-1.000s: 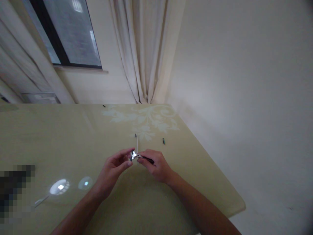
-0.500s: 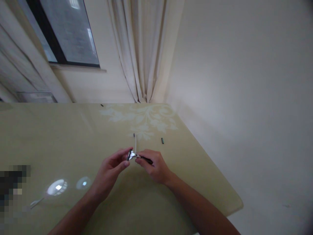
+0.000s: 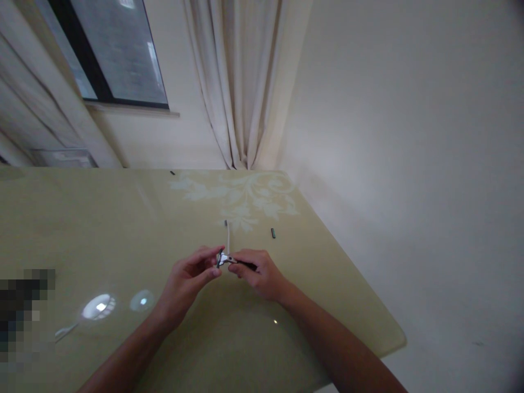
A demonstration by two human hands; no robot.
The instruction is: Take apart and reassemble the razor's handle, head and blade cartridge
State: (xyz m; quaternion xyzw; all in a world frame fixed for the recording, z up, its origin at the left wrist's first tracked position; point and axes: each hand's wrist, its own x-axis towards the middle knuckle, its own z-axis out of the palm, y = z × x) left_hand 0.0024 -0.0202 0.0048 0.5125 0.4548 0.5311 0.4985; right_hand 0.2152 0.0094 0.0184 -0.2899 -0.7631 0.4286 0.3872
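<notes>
A razor with a silver neck (image 3: 225, 258) and a dark handle is held between my two hands above the table. My left hand (image 3: 186, 278) pinches the razor's head between thumb and fingertips. My right hand (image 3: 260, 273) is closed around the dark handle, which is partly hidden by the fingers. Just beyond the hands lies a toothbrush (image 3: 228, 236) with its bristle end pointing away. To its right is a small dark razor cartridge (image 3: 273, 233).
The pale green table (image 3: 347, 305) has a rounded right corner near the wall. At its far edge lies a small dark piece (image 3: 172, 173). Curtains (image 3: 237, 82) and a window stand behind. A white cable (image 3: 66, 331) and a blurred dark object are at the left.
The view has shifted slightly. The razor's head looks turned a little between my left fingertips, and both hands keep their hold.
</notes>
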